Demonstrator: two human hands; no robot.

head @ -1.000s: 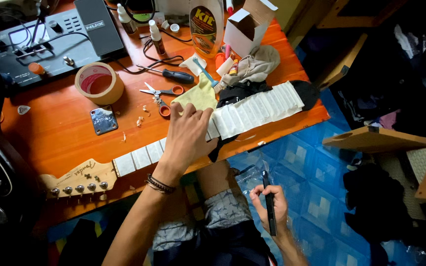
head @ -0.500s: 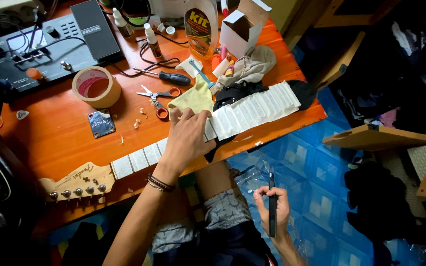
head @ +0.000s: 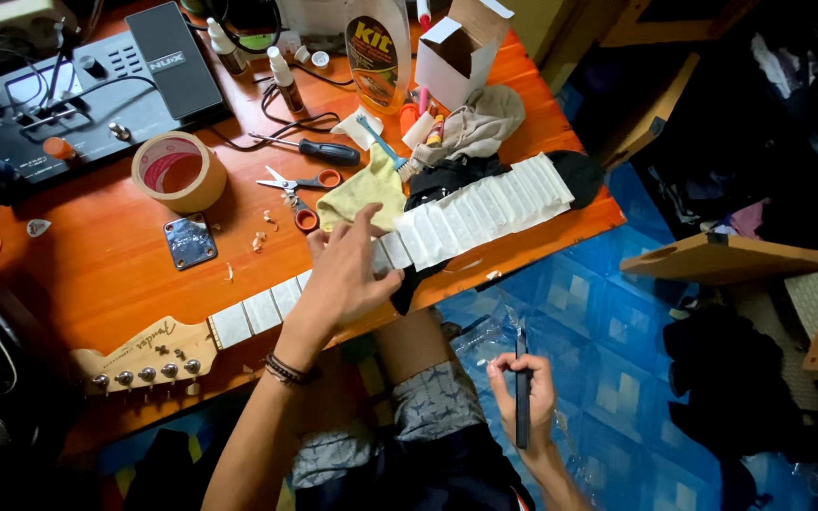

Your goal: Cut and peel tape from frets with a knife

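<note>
Left hand [head: 347,279] pressing taped guitar neck [head: 333,284], right hand [head: 523,393] gripping dark tool [head: 521,397] (over lap)

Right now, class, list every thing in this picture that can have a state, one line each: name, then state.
Guitar neck: flat on the table, fretboard covered with pale tape strips.
Left hand: pressed on the neck.
Right hand: gripping a thin dark tool, off the table.
Scissors: open.
Tape roll: lying flat.
Cardboard box: flaps open.
Screwdriver: lying unused.
Yellow cloth: crumpled.
</note>
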